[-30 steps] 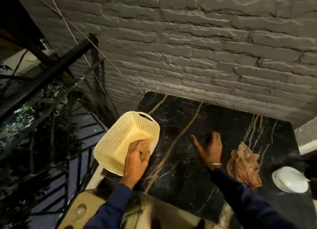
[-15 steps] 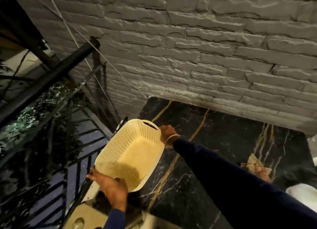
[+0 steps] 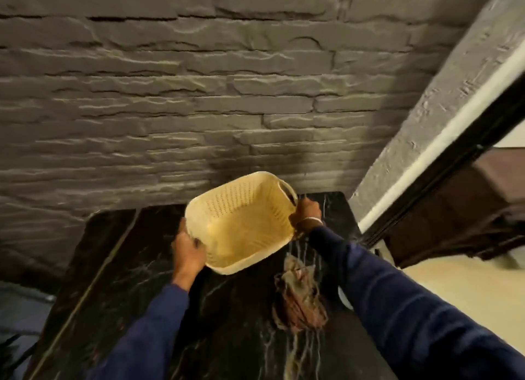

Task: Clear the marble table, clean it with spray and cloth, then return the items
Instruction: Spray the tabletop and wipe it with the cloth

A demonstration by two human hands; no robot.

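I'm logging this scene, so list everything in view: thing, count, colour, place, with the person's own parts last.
basket: one, cream yellow, perforated, empty, held tilted above the table's far end.
cloth: one, brownish pink, crumpled, lying on the table near the right sleeve.
table: one, black marble with gold and white veins, against the wall.
wall: one, grey stone brick, behind the table.
white object: one, mostly hidden by the right sleeve; cannot tell what.
left hand: one, on the basket's near-left rim.
right hand: one, at the basket's far-right handle.
sleeves: two, dark blue.
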